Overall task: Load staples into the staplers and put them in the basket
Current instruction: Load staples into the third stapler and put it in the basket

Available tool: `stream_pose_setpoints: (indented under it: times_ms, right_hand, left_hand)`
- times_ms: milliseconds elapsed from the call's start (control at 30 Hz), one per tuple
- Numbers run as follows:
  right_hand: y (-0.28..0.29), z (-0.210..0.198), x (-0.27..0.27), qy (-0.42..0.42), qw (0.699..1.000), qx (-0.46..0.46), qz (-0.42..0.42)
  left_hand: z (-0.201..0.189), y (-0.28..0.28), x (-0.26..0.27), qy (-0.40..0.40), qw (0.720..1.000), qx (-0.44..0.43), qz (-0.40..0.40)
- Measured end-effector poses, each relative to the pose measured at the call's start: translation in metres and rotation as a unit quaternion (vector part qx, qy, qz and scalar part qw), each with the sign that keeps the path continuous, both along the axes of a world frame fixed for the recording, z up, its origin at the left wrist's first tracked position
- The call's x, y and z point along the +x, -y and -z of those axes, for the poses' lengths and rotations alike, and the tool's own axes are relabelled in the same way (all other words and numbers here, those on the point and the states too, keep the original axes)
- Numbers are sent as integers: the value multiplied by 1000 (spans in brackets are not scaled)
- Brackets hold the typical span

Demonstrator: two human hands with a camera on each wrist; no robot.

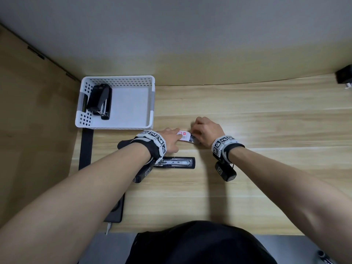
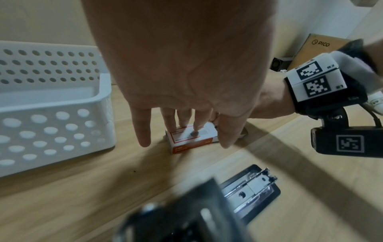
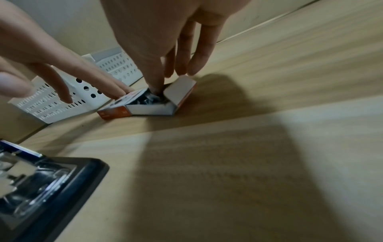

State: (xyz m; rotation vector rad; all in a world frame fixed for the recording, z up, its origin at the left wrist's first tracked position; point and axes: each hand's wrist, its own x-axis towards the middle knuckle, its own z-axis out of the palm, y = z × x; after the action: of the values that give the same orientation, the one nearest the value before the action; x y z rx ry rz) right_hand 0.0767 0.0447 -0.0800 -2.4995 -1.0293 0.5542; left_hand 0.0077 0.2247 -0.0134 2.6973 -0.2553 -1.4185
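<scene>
From the head view, one stapler (image 1: 100, 101) already lay in the basket (image 1: 152, 103), at its left side. A second, the open stapler (image 1: 174, 162), sat on the desk (image 1: 247, 121) near the person, its metal channel bared. Beyond it the left hand (image 1: 169, 139) rested flat-fingered on the staple box (image 1: 183, 135), while the right hand (image 1: 206, 131) worked at the box's right end. The step in hand seemed to be fetching staples for the second stapler.

At the left wrist, straight fingers (image 2: 199, 124) pressed down on the box (image 2: 190, 140), pinning it to the desk just right of the basket (image 2: 103, 101); nothing was gripped. The open stapler (image 2: 250, 188) lay near, below.

At the right wrist, the box (image 3: 145, 104) stood with its flap up, and the right fingertips (image 3: 155, 85) dipped into the open end among the staples (image 3: 149, 99). Whether they had pinched a strip could not be told. The left hand (image 3: 51, 65) held the closed end flat.

Next, probably, a strip must be lifted out whole and laid into the channel of the stapler (image 3: 41, 188), which calls for a light, level pinch.
</scene>
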Motion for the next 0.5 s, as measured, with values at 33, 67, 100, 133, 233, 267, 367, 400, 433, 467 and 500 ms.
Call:
stream_pose_setpoints:
  times_ms: [33, 67, 100, 133, 233, 267, 367, 400, 433, 467, 500]
  right_hand:
    - [2, 1, 0, 1, 1000, 6, 2]
    - [3, 1, 0, 2, 1000, 12, 6]
    - [5, 1, 0, 2, 1000, 18, 11]
    - [6, 0, 0, 0, 1000, 23, 15]
    - [10, -2, 2, -12, 999, 28, 13]
    - [11, -2, 3, -16, 999, 26, 10]
    - [11, -4, 3, -25, 1000, 17, 6]
    - [10, -4, 2, -24, 1000, 15, 7]
    - [9, -4, 1, -24, 1000, 13, 9]
    - [9, -4, 0, -24, 1000, 9, 11]
    - [9, -4, 0, -26, 1000, 4, 15]
  left_hand:
    - [0, 1, -1, -2, 1000, 3, 0]
    - [0, 1, 0, -3, 1000, 6, -1]
    - [0, 1, 0, -5, 1000, 8, -1]
    - [0, 1, 0, -8, 1000, 11, 0]
    - [-1, 0, 0, -14, 1000, 15, 2]
    - [-1, 0, 0, -17, 1000, 17, 3]
    - [-2, 3, -2, -32, 999, 23, -2]
    - [-2, 4, -3, -37, 999, 25, -6]
    - [-2, 5, -3, -40, 999, 28, -8]
    - [-1, 6, -4, -41, 999, 30, -10]
    - [-1, 7, -4, -43, 998, 33, -10]
